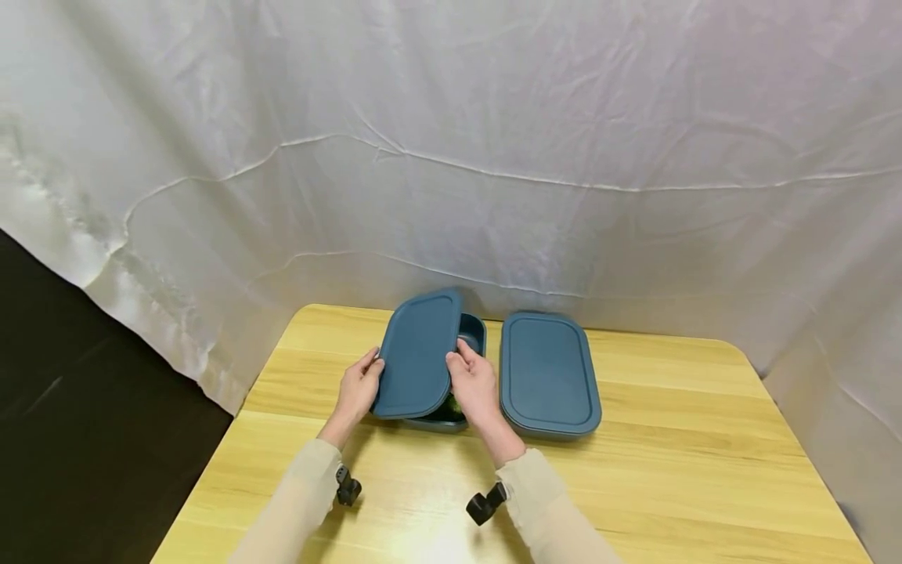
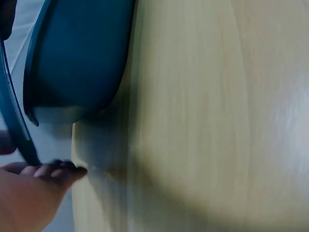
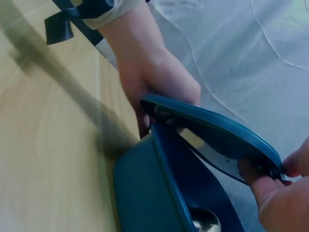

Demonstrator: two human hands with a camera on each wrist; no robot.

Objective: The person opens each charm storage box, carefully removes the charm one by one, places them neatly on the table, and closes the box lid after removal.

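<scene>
"Where do you have the blue lid (image 1: 417,356)?"

"Just below the middle of my head view, tilted over the matching container (image 1: 437,426) and covering only part of it. I see the left hand (image 1: 358,385) pinching its left edge and the right hand (image 1: 475,385) gripping the right edge."

"How would it handle?"

"Light and fairly stiff, I'd judge, smooth enough to slip, hardly fragile. I'd take it by opposite rims."

"Anything in the way?"

"At the bottom of my right wrist view, a shiny round object (image 3: 206,221) sits in the container; the lid hides much of the inside. A second, lidded container (image 1: 550,374) stands just right, so that side looks tight. Both rest on the wooden table (image 1: 669,462), near the pale curtain (image 1: 493,117) filling the upper part."
</scene>
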